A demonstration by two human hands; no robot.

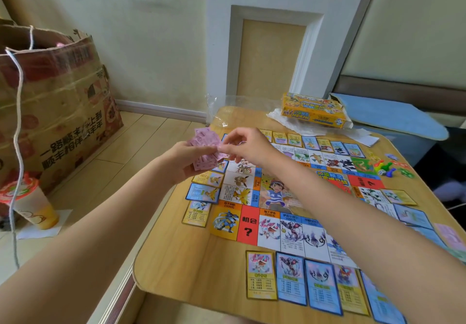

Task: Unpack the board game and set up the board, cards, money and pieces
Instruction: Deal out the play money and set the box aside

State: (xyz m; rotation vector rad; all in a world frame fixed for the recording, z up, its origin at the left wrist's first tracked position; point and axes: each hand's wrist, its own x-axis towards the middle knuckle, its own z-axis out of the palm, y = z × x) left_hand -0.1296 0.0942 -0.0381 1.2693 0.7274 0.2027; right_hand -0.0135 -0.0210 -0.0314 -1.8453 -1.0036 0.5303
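Above the upper-left edge of a wooden table (191,260), a left hand (186,159) grips a fanned stack of pink paper money (201,144) while the right hand (242,147) pinches a note from it with thumb and forefinger. Below, at centre frame, the game board (277,197) lies unfolded, ringed by property cards (290,278). Coloured pawns and a die (383,168) sit at right, the yellow game box (312,111) at upper centre-right, a cardboard carton (58,111) at left
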